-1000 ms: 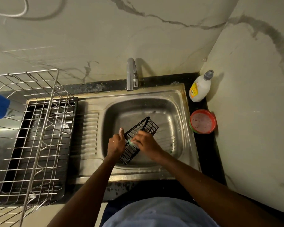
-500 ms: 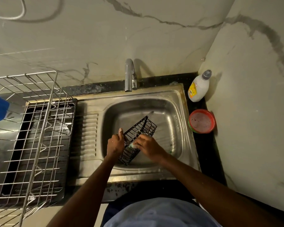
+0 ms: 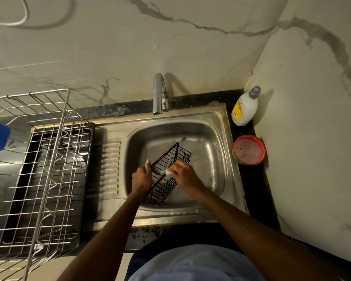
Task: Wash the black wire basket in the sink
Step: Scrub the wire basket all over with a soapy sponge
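Legible text: none | white bottle point(image 3: 246, 108): yellow label carries print, too small to read | other surfaces: unmarked

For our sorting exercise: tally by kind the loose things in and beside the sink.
Black wire basket: 1
Sponge: 1
Bottle: 1
Red bowl: 1
Drying rack: 1
Total: 5

A black countertop point(image 3: 257, 191) was seen running along a marbled wall, with a steel sink point(image 3: 219, 214) set into it. On the counter's right strip a white detergent bottle point(image 3: 245, 107) was stood in the corner, and a red-rimmed bowl point(image 3: 249, 150) was placed just in front of it. A wire dish rack point(image 3: 41, 169) was set on a dark tray point(image 3: 83, 199) to the left.
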`<state>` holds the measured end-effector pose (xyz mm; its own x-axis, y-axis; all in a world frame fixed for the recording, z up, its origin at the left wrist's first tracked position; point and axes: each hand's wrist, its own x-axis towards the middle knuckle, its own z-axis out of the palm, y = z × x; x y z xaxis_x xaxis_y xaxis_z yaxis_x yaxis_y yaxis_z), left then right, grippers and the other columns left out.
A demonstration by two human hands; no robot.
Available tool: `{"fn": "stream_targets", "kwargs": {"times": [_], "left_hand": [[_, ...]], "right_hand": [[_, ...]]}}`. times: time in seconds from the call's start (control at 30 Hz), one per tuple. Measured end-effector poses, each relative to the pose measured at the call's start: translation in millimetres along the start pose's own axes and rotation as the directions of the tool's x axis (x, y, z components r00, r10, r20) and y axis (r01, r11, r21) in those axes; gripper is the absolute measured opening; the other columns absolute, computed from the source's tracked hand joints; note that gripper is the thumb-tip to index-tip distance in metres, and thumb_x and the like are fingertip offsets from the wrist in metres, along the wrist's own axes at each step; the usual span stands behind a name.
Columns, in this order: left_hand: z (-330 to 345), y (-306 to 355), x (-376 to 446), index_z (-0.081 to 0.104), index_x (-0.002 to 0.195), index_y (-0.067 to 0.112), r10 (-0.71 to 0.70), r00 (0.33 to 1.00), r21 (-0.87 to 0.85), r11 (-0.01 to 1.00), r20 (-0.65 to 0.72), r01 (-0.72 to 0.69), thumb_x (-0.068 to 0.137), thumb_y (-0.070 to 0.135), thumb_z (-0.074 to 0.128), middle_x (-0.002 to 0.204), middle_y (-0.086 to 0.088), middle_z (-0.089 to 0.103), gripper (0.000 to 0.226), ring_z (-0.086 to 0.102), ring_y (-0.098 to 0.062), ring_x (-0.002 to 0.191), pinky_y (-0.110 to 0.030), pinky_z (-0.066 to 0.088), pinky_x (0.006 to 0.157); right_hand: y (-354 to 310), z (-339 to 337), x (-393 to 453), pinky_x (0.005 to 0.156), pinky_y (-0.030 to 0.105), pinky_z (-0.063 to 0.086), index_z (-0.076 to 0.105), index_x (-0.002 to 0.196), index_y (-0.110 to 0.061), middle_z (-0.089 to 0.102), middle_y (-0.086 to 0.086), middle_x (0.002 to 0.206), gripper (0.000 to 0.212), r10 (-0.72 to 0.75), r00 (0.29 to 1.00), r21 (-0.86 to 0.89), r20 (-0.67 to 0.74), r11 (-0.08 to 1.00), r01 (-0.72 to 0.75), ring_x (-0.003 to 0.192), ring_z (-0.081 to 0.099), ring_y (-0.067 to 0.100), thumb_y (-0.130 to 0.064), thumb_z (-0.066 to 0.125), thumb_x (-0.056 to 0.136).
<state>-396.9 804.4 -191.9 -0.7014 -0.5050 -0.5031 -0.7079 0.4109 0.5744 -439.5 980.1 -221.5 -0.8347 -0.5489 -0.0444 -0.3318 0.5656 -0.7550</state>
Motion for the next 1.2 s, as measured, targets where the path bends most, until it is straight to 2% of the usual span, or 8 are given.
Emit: {"fn": "stream_targets", "kwargs": {"times": [0.13, 0.33, 0.53, 0.6, 0.8, 0.9, 1.03, 1.2], "left_hand": [[-6.0, 4.2, -3.0, 0.067, 0.101, 0.017, 0.087, 0.995, 0.056, 0.994, 0.042, -0.089, 0.111, 0.048, 0.036, 0.073, -0.002, 0.062, 0.044, 0.062, -0.015, 0.070, -0.033, 0.047, 0.073], [-9.4, 15.3, 31.6, 0.067, 0.097, 0.020, 0.073, 0.950, 0.312, 0.934, 0.304, -0.172, 0.104, 0.036, 0.043, 0.088, -0.004, 0.079, 0.030, 0.076, -0.019, 0.072, -0.042, 0.064, 0.073], [14.9, 32.8, 49.0, 0.071, 0.099, 0.023, -0.046, 0.965, 0.477, 0.875, 0.260, -0.086, 0.100, 0.057, 0.039, 0.094, -0.005, 0.076, 0.047, 0.074, -0.022, 0.078, -0.042, 0.063, 0.083], [16.7, 25.2, 50.8, 0.070, 0.092, 0.022, -0.053, 0.965, 0.451, 0.890, 0.256, -0.071, 0.100, 0.061, 0.036, 0.092, -0.006, 0.075, 0.053, 0.073, -0.024, 0.079, -0.043, 0.062, 0.085], [9.7, 16.0, 23.8, 0.071, 0.089, 0.014, -0.060, 0.938, 0.317, 0.947, 0.340, -0.055, 0.104, 0.057, 0.042, 0.093, -0.011, 0.072, 0.054, 0.068, -0.030, 0.088, -0.036, 0.051, 0.077], [0.6, 19.4, 9.9, 0.068, 0.102, 0.010, 0.013, 0.907, 0.216, 0.970, 0.420, -0.114, 0.109, 0.029, 0.047, 0.085, -0.009, 0.063, 0.029, 0.059, -0.025, 0.075, -0.035, 0.045, 0.071], [-19.2, 16.7, -3.5, 0.052, 0.077, 0.022, 0.011, 0.856, -0.069, 0.997, 0.517, 0.028, 0.114, 0.022, 0.032, 0.065, 0.002, 0.042, 0.043, 0.036, -0.008, 0.049, -0.027, 0.029, 0.052], [-27.4, 8.7, -9.4, 0.046, 0.061, 0.019, 0.021, 0.829, -0.199, 0.974, 0.559, 0.110, 0.114, 0.046, 0.030, 0.051, 0.002, 0.037, 0.061, 0.030, -0.011, 0.039, -0.023, 0.027, 0.041]], "right_hand": [[32.8, -15.7, 24.9, 0.082, 0.023, 0.053, 0.072, 0.103, -0.009, 0.069, 0.007, 0.108, 0.011, 0.251, 0.960, -0.008, -0.126, 0.967, -0.254, 0.097, 0.062, 0.016, -0.011, 0.067, 0.093], [25.4, 0.3, 21.2, 0.083, 0.023, 0.048, 0.073, 0.103, -0.011, 0.067, 0.004, 0.107, 0.012, 0.239, 0.968, 0.015, -0.070, 0.971, -0.239, 0.102, 0.058, 0.016, -0.015, 0.070, 0.093], [22.5, 2.7, 12.6, 0.083, 0.032, 0.054, 0.073, 0.104, -0.011, 0.069, 0.006, 0.104, 0.016, 0.206, 0.978, 0.010, -0.018, 0.978, -0.206, 0.097, 0.062, 0.020, -0.022, 0.070, 0.094], [24.4, -2.6, 10.3, 0.083, 0.028, 0.055, 0.074, 0.105, -0.011, 0.070, 0.006, 0.105, 0.016, 0.208, 0.978, 0.003, -0.020, 0.978, -0.208, 0.096, 0.063, 0.017, -0.019, 0.070, 0.093], [16.7, -23.9, 21.5, 0.077, 0.020, 0.045, 0.073, 0.100, -0.010, 0.070, 0.007, 0.099, 0.010, 0.342, 0.873, 0.067, -0.347, 0.938, -0.341, 0.091, 0.065, 0.019, -0.009, 0.069, 0.091], [-15.1, -9.2, 11.8, 0.081, 0.023, 0.044, 0.072, 0.102, -0.010, 0.067, 0.007, 0.104, 0.010, 0.135, 0.962, -0.005, -0.237, 0.990, -0.140, 0.094, 0.062, 0.021, -0.015, 0.066, 0.095], [-28.7, -8.8, -4.6, 0.080, 0.026, 0.055, 0.070, 0.105, -0.010, 0.065, 0.007, 0.108, 0.012, -0.196, 0.979, -0.165, -0.059, 0.969, 0.184, 0.097, 0.063, 0.019, -0.013, 0.070, 0.092], [-20.5, -46.5, 32.2, 0.082, 0.029, 0.055, 0.074, 0.097, -0.005, 0.069, 0.012, 0.098, 0.011, -0.009, 0.943, -0.196, -0.333, 0.979, -0.060, 0.093, 0.065, 0.025, -0.004, 0.075, 0.086]]}}
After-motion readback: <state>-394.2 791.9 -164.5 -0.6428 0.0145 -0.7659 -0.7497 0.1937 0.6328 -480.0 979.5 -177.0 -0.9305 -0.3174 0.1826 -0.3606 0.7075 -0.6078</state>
